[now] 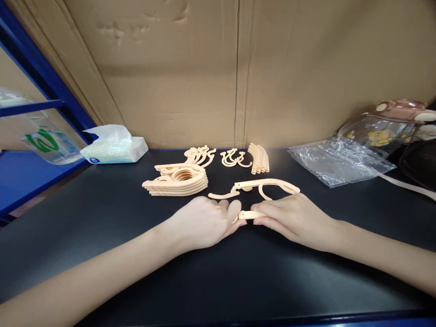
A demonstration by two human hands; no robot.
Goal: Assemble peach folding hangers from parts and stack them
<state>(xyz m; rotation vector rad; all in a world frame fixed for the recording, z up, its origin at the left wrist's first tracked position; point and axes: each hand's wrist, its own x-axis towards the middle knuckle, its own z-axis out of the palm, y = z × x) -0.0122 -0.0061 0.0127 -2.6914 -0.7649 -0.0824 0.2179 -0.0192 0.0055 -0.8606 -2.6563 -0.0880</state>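
My left hand [204, 221] and my right hand [293, 217] meet at the middle of the black tabletop [218, 272]. Between their fingertips they pinch a short peach plastic bar [250, 215]. Just behind the hands lies a peach plastic hanger frame [269, 184] with a curved arm. A stack of the same peach hanger pieces [177, 179] rests to the left, behind my left hand. Further back lie several hooks [200, 155], a few smaller hooks [235, 159] and a bundle of straight bars [259, 159].
A tissue pack [114, 145] sits at the back left beside blue shelving [41, 72]. A crumpled clear plastic bag [337, 161] and a cartoon-printed clear jar [384, 127] are at the back right. A cardboard wall [238, 68] closes the back.
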